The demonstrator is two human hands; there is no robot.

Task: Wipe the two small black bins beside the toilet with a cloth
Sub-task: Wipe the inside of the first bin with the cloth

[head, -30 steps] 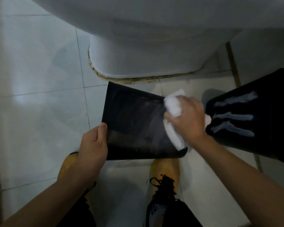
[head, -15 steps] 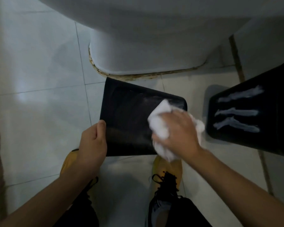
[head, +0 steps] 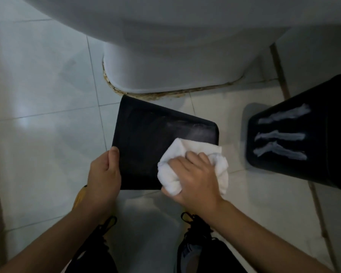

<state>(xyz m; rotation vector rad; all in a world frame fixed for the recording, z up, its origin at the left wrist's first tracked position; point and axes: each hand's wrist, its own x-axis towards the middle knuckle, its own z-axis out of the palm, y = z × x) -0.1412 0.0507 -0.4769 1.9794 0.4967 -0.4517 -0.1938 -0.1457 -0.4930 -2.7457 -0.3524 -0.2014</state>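
Here the near bin (head: 146,142) lies on the floor at the toilet's (head: 175,62) six o'clock, long axis running ten to four. The left hand (head: 103,176) grips its eight o'clock edge; the right hand's (head: 193,178) fingers bunch the cloth (head: 185,154) at its five o'clock corner. The second bin (head: 303,138), white-streaked, waits at three o'clock, nearer the right hand.

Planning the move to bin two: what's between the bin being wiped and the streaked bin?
Head view: only bare floor tile separates the held bin from the streaked bin. The cloth under the right hand overhangs the near end of that gap.
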